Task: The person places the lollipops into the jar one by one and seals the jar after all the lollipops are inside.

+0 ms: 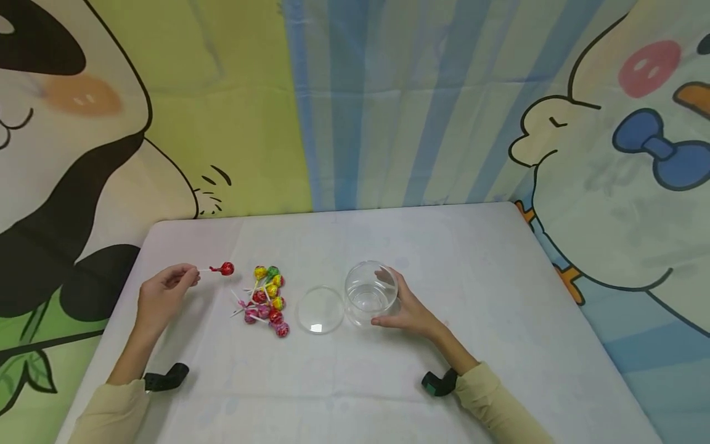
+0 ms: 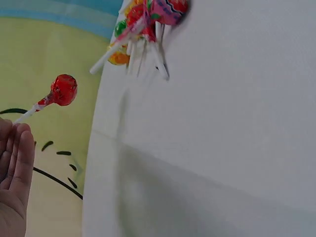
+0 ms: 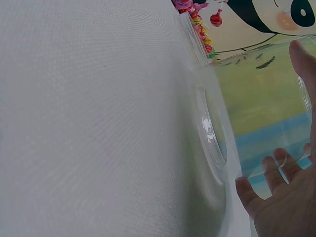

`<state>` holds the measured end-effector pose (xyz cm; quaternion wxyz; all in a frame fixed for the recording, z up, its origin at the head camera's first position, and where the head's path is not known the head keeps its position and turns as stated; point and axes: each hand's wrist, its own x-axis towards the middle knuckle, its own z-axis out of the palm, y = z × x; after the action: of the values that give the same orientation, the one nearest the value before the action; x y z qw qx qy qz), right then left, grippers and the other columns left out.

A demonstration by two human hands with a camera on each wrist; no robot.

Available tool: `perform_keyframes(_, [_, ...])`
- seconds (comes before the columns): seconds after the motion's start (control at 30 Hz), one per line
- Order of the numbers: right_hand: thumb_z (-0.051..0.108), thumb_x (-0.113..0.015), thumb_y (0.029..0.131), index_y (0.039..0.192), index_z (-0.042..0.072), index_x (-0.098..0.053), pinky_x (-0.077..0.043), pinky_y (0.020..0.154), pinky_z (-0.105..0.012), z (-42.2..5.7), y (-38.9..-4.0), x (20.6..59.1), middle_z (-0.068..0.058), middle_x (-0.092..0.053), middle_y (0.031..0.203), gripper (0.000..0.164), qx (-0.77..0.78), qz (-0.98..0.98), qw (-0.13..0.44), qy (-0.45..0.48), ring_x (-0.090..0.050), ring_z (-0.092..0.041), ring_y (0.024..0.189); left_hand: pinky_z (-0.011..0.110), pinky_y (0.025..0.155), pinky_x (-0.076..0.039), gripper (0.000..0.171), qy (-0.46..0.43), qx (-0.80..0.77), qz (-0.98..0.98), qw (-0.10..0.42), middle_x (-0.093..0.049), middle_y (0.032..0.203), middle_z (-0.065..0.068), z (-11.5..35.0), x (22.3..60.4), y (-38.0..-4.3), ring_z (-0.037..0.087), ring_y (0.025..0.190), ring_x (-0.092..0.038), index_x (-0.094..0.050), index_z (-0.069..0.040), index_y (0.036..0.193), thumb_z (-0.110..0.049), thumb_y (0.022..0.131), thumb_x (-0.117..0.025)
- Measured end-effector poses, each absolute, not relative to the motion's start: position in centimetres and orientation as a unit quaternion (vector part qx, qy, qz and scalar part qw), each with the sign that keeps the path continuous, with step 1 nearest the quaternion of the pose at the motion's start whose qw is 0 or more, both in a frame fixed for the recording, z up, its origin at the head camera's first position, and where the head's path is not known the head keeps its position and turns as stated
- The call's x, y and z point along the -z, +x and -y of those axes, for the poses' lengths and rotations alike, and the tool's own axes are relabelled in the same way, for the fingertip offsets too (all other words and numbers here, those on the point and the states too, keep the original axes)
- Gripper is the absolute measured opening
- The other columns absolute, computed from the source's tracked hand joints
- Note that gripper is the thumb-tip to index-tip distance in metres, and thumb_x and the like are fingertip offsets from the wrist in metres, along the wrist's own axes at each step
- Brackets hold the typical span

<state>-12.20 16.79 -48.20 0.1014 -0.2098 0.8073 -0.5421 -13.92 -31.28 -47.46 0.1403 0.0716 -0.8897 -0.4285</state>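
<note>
In the head view my left hand (image 1: 166, 290) pinches the white stick of a red-wrapped lollipop (image 1: 226, 269), its head pointing right. The left wrist view shows the same lollipop (image 2: 64, 90) raised off the table, the stick's end hidden by the fingers. My right hand (image 1: 407, 311) grips a clear round jar (image 1: 370, 293) from its right side, fingers behind and thumb in front. Seen from the right wrist, the transparent wall of the jar (image 3: 266, 98) lies against the fingers (image 3: 274, 170). A clear round lid (image 1: 320, 310) lies flat just left of the jar.
A loose pile of lollipops (image 1: 265, 302) in red, pink, yellow and green wrappers lies between my left hand and the lid. The white-covered table (image 1: 355, 394) ends at the back against a cartoon-printed cloth (image 1: 377, 105).
</note>
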Motion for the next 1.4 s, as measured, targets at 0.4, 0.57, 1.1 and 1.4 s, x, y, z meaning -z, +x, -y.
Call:
perform_keyframes(0.4, [0.017,-0.087,0.069,0.152,0.017,-0.016,-0.021,0.114,-0.063,-17.1,-12.9,50.5,-0.013,-0.036,0.153,0.109,0.548,-0.805,0.09,-0.21,-0.032,-0.035,0.143,0.006,0.075,-0.05,0.025,0.0,0.51,0.845,0.163,-0.066,0.085,-0.023,24.9,43.0,-14.3,-0.006,0.077,-0.065,-0.069,-0.004,0.108,-0.023,0.092,-0.065])
perform_keyframes(0.57, [0.021,-0.087,0.07,0.152,0.017,-0.017,-0.022,0.115,-0.062,-17.1,-12.9,50.5,-0.014,-0.036,0.153,0.109,0.549,-0.804,0.091,-0.21,-0.032,-0.033,0.144,0.008,0.074,-0.051,0.019,-0.083,0.52,0.834,0.164,-0.072,0.09,-0.005,21.5,41.3,-13.8,-0.004,0.079,-0.065,-0.069,-0.002,0.106,-0.014,0.092,-0.065])
perform_keyframes(1.1, [0.006,-0.084,0.069,0.152,0.01,-0.015,-0.019,0.114,-0.065,-17.0,-13.1,50.8,-0.023,-0.033,0.153,0.108,0.543,-0.808,0.092,-0.208,-0.03,-0.04,0.143,0.019,0.071,-0.056,0.014,-0.198,0.588,0.783,0.042,-0.072,0.091,0.012,12.2,41.9,-13.4,0.011,0.078,-0.067,-0.071,-0.008,0.101,-0.016,0.09,-0.069])
perform_keyframes(1.4, [0.018,-0.087,0.07,0.151,0.019,-0.018,-0.023,0.114,-0.063,-17.1,-13.0,50.9,-0.014,-0.036,0.153,0.107,0.548,-0.807,0.096,-0.197,-0.035,-0.033,0.141,0.021,0.06,-0.054,0.013,-0.225,0.568,0.791,0.023,-0.072,0.083,0.0,9.6,43.6,-13.8,0.015,0.068,-0.065,-0.073,-0.017,0.098,-0.025,0.089,-0.07])
